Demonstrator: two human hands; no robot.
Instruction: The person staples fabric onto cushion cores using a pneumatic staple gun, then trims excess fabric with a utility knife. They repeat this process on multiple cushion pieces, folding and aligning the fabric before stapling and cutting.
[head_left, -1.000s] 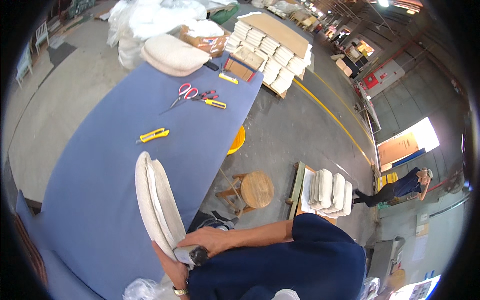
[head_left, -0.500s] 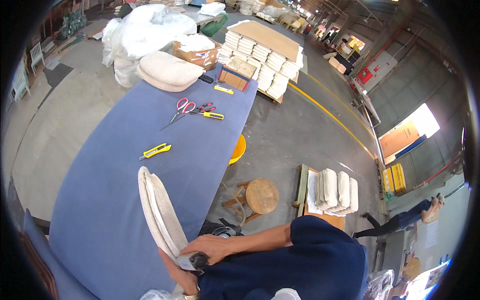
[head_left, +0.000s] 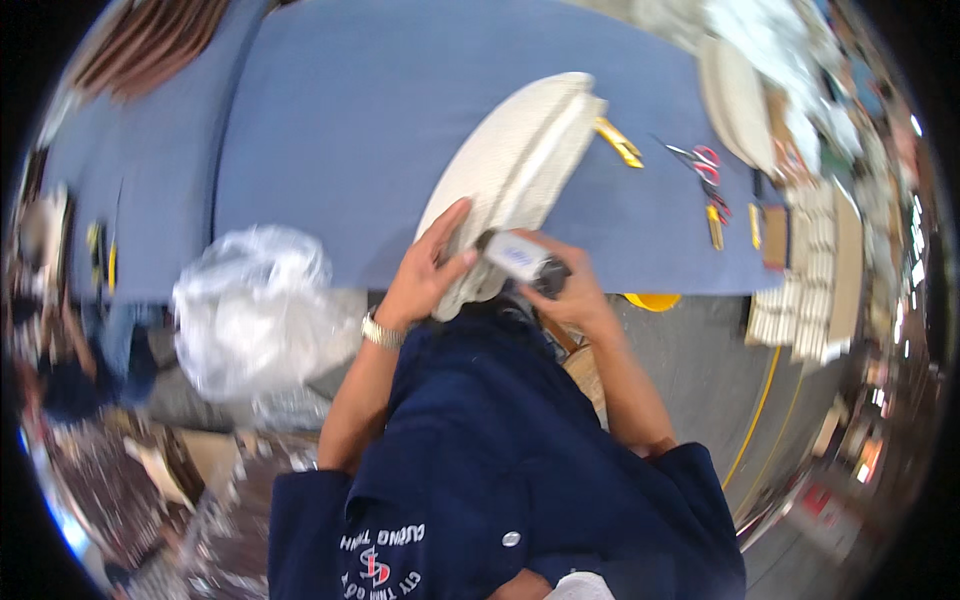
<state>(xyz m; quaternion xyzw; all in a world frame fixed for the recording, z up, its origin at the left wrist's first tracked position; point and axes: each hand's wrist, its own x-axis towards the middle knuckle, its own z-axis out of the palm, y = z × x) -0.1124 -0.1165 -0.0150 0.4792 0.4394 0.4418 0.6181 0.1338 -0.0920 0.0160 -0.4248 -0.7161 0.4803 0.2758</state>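
Note:
A beige padded cushion [head_left: 500,155] with a pale strip along its middle stands on edge at the near side of the blue-covered table [head_left: 330,120]. My left hand [head_left: 428,278] holds its near left face, thumb and fingers apart against the fabric. A wristwatch shows on that wrist. My right hand [head_left: 578,288] is wrapped round a grey-and-black handheld tool [head_left: 520,258], which is against or close to the cushion's near right part. Motion blur hides the tool's exact kind and whether it touches.
Right of the cushion lie a yellow utility knife [head_left: 620,142], red-handled scissors [head_left: 705,158] and a yellow-handled tool [head_left: 714,228]. Another beige cushion [head_left: 735,100] sits farther right. Clear plastic wrap [head_left: 250,310] bunches at the near left edge. Stacked pale pads [head_left: 810,270] stand beyond the table's right end.
The view has swung round, so the table now runs across the top. My hands remain at the cushion's near end, and the tool is still in my right hand.

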